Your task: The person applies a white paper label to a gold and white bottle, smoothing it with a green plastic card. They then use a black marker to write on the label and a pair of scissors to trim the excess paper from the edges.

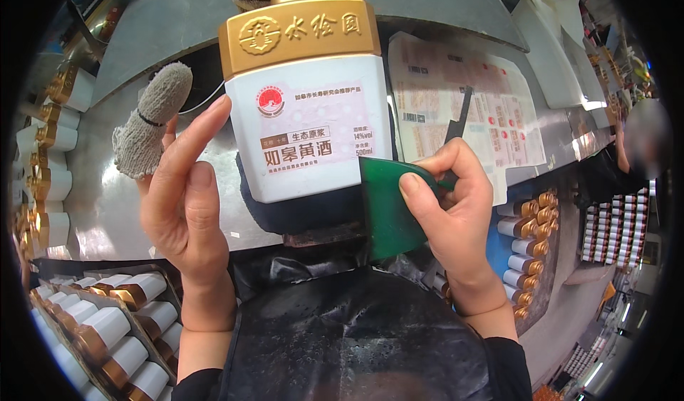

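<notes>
A white bottle (313,144) with a gold shoulder and gold neck lies tilted back in front of me, with a printed label on its face. My left hand (187,187) is open at the bottle's left edge, its index fingertip at or touching that edge. Grey knitted covers (153,123) sit on other fingers of this hand, one with a dark band. In my right hand (459,201) a flexible green scraper (392,209) is pinched between thumb and fingers, its corner against the bottle's lower right. A dark narrow blade (461,116) sticks up behind this hand; whether I hold it is unclear.
Sheets of printed labels (491,109) lie on the metal table (128,216) to the right. A dark blue cloth pad (285,216) is under the bottle. Crates of white-and-gold bottles (107,323) stand at lower left; more bottles (524,258) stand right. Another person (641,144) is at far right.
</notes>
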A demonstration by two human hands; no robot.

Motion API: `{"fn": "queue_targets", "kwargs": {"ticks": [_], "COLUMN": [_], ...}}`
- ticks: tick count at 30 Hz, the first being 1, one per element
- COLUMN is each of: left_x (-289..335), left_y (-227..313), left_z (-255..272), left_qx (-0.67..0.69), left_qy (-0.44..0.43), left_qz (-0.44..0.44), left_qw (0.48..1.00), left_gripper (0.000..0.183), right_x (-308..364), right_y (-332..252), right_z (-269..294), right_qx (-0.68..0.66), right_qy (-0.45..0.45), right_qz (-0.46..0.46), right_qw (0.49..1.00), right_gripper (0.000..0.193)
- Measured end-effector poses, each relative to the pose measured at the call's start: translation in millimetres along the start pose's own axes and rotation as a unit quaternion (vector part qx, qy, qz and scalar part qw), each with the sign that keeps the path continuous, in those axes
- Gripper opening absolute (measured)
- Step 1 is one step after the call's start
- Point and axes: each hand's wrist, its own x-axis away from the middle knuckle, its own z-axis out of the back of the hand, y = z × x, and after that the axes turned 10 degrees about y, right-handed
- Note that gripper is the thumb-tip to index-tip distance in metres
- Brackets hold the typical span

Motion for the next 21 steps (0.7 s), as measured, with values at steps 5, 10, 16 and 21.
{"fn": "queue_targets", "kwargs": {"ticks": [5,10,16,21], "left_x": [20,19,40,30], "left_y": [35,80,68,-19], "left_z": [19,11,40,101], "left_qx": [0.149,0.173,0.239,0.004], "left_qy": [-0.006,-0.351,-0.046,0.032], "left_qz": [0.037,0.127,0.352,0.264], "left_qw": [0.988,0.911,0.904,0.964], "left_gripper": [0.047,0.054,0.039,0.031], "right_x": [26,34,35,44], "right_y": [-20,-11,-1,18], "right_z": [18,-4,-4,0], "right_qx": [-0.041,-0.004,-0.052,0.083], "right_qy": [-0.022,-0.088,-0.170,-0.283], "right_qz": [0.132,0.325,0.296,0.344], "right_qw": [0.990,0.942,0.938,0.891], "right_gripper": [0.027,0.038,0.023,0.036]}}
